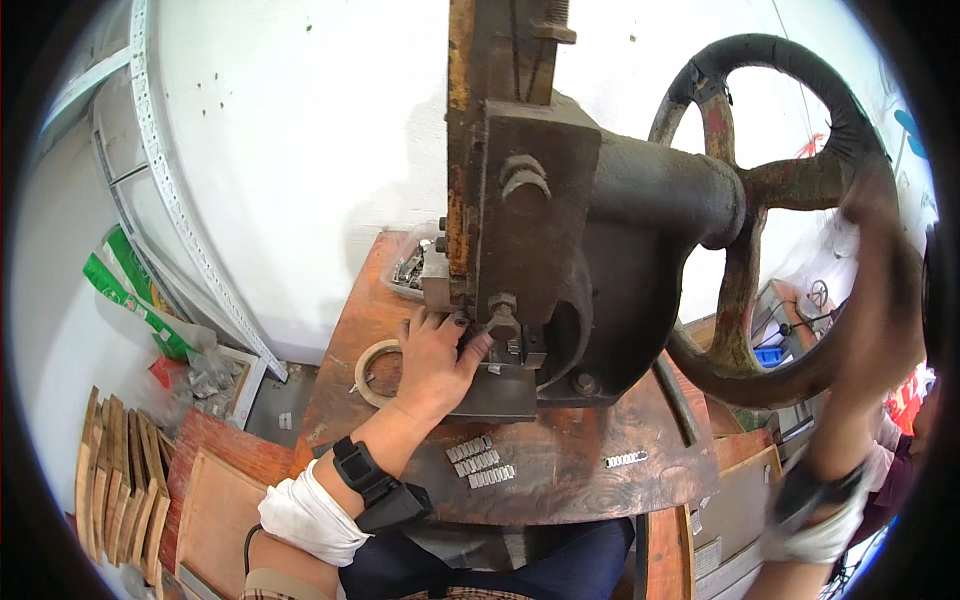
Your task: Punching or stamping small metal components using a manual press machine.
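Observation:
In front of me stands a dark, worn hand press [545,210] with a large spoked handwheel [745,290] on its right. My left hand [436,362] reaches into the die area under the ram, fingers bent over the metal tooling and thumb against its front. Whatever lies between those fingers is hidden. At the right side of the wheel rim is my right hand [876,205], its fingers smeared by motion. Small strips of metal pieces [480,460] lie in rows on the table before the press, and another strip [626,460] is farther right.
The reddish wooden table [580,490] carries a roll of tape [375,373], a clear plastic tub [408,265] of metal parts and a dark bar [676,402]. Wooden slats [120,480] and a green bag [140,290] stand at left. A partly visible person [900,450] is at far right.

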Motion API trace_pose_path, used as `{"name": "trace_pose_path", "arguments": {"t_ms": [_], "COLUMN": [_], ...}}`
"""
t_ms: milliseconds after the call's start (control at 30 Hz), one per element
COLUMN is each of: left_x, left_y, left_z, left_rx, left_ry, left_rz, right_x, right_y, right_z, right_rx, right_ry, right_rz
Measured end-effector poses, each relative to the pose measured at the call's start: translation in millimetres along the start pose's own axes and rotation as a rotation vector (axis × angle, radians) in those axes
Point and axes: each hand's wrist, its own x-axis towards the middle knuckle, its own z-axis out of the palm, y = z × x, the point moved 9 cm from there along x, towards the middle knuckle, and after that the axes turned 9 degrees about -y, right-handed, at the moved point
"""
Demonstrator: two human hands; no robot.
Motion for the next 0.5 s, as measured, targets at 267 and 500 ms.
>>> {"name": "trace_pose_path", "arguments": {"t_ms": [267, 500], "left_x": [-4, -2], "left_y": [-24, -24], "left_z": [2, -5], "left_rx": [-0.333, -0.308], "left_ry": [0.021, 0.014], "left_rz": [-0.129, -0.097], "right_x": [-18, -13], "right_y": [-171, -176], "right_z": [205, 243], "right_rx": [0.375, 0.244], "right_ry": [-0.340, -0.363], "right_rz": [-0.031, -0.058]}}
